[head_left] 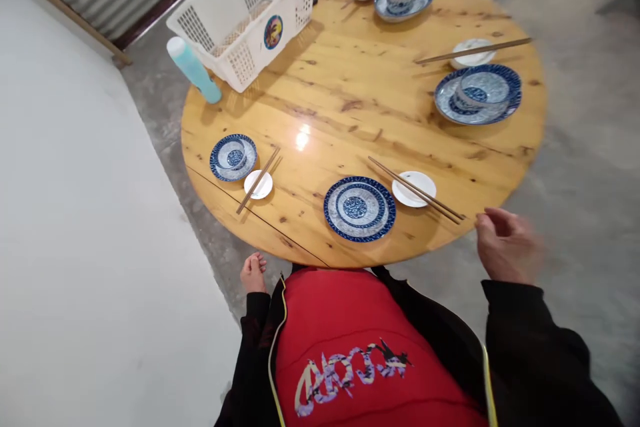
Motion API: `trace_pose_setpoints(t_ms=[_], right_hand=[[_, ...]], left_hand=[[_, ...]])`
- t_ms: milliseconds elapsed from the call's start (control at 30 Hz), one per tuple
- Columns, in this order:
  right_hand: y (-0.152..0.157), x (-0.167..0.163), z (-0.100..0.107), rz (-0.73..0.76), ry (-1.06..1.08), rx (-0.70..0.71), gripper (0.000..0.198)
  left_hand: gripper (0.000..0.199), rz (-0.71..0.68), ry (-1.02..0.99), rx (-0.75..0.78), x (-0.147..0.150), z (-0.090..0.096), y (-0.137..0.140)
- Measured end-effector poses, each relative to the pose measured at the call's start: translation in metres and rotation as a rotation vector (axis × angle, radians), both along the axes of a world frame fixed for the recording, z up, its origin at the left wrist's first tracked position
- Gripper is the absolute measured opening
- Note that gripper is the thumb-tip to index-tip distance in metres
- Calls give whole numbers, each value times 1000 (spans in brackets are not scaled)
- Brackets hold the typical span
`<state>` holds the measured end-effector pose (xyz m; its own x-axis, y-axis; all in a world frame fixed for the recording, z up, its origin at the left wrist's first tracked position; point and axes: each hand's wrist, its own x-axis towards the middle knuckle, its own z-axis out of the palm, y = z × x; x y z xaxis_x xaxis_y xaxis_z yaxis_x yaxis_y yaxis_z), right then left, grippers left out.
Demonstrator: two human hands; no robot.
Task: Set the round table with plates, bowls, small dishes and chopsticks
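Note:
My right hand (510, 247), partly blurred, is just off the table's right front edge. Its thumb and forefinger are a little apart, with nothing seen between them. Closest to it are the thick ends of a pair of brown chopsticks (417, 191), which lean across a small white dish (414, 185). Left of that dish is a blue-and-white plate (330, 208) with a matching bowl (355, 207) on it. My left hand (254, 272) hangs beyond the front left edge, fingers loosely curled, and I see nothing in it.
The round wooden table (320, 93) carries three more settings of plate, bowl, dish and chopsticks. A white plastic basket (250, 47) sits at the back left beside a light-blue bottle (195, 70). A white wall (90, 213) runs along the left.

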<state>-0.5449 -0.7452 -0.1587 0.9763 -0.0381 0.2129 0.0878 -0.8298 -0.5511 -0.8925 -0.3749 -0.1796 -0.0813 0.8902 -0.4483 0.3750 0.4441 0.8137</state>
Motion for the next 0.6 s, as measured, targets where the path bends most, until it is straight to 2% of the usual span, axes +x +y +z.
trace_pose_setpoints(t_ms=[167,333,600], right_hand=[[20,20,11,301,25,-103,32],[54,47,9,475,62,-282,36],[84,58,-3,567,177,-456,36]], left_hand=[[29,22,-58,35,16,-5,-7],[29,5,-73,31,18,-7,-10],[31,53,-42,43,8,-6,-16]])
